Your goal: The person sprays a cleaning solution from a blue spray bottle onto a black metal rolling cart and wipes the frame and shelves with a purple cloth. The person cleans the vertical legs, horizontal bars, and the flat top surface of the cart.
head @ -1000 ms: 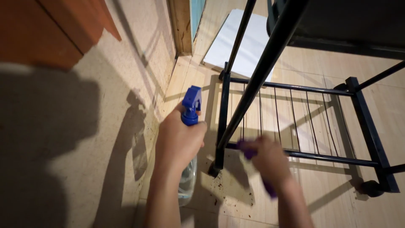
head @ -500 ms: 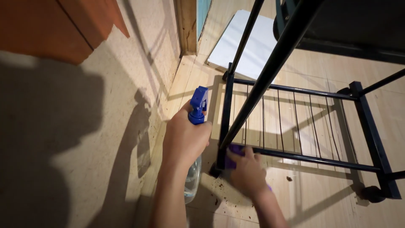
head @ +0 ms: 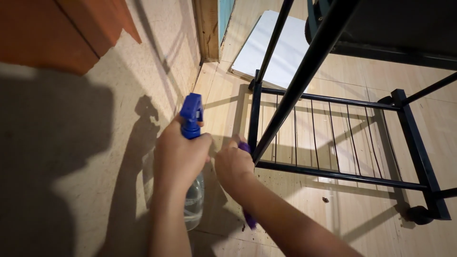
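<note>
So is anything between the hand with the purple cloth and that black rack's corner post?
Nothing visible. The right hand presses the cloth against the rack at its near corner post. The left hand holds the spray bottle off to the side, by the wall, clear of the post.

A left hand (head: pixel 178 157) grips a clear spray bottle (head: pixel 193 200) by the neck, its blue trigger head (head: pixel 192 114) pointing up beside a speckled beige wall (head: pixel 124 109). The right hand (head: pixel 233 166) presses a purple cloth (head: pixel 244 147) against the corner post of a black metal rack (head: pixel 333 173) — a wire shelf on casters standing on pale wooden flooring (head: pixel 362 209). Dark crumbs dot the boards near the rack's foot — a white panel (head: pixel 281 47) lies beyond.
</note>
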